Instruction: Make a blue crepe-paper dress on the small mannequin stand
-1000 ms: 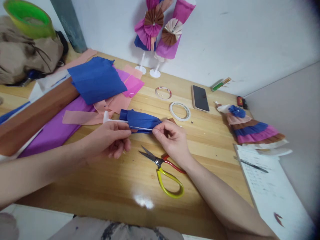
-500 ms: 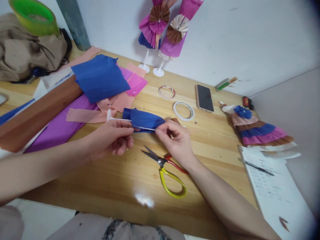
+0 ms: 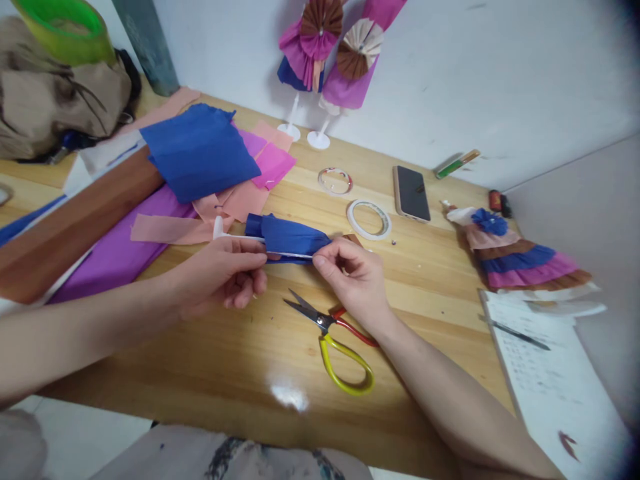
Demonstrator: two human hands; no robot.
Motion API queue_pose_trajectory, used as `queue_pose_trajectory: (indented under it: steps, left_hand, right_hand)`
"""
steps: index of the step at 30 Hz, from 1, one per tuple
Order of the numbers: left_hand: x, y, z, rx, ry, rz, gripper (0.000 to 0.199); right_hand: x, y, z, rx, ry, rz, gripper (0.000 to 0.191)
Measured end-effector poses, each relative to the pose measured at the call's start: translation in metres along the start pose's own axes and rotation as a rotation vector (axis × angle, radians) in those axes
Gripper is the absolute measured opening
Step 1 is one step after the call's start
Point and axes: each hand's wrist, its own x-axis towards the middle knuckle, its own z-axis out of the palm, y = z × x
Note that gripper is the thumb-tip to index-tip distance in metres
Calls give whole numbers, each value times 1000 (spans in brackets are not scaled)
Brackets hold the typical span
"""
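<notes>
A piece of blue crepe paper (image 3: 295, 237) is wrapped about a white stand (image 3: 240, 237) lying sideways above the table. My left hand (image 3: 233, 270) pinches the stand and the paper's lower left edge between thumb and fingers. At the other end, my right hand (image 3: 350, 270) has thumb and forefinger closed on the paper's right end. A thin white strip runs along the lower edge of the paper between both hands. Below them lie scissors (image 3: 323, 323) with one red and one yellow handle, blades partly apart.
Crepe sheets (image 3: 200, 153) are heaped at left beside a bag (image 3: 55, 100). Two tape rolls (image 3: 369, 220) and a phone (image 3: 411, 193) lie behind my hands. Two paper dresses on stands (image 3: 320, 140) are at the wall; another dress (image 3: 525, 260) and a notebook (image 3: 530, 360) are at right.
The view has shifted very slightly. Both hands keep the same hold on the blue paper and the stand, with hardly any movement.
</notes>
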Motion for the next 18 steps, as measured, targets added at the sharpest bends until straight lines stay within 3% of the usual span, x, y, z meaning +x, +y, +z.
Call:
queue_pose_trajectory:
  steps: [18]
  left_hand:
    - [-1,0,0,-18,14,-17,12]
  right_hand:
    - [0,-1,0,110,10,71,16]
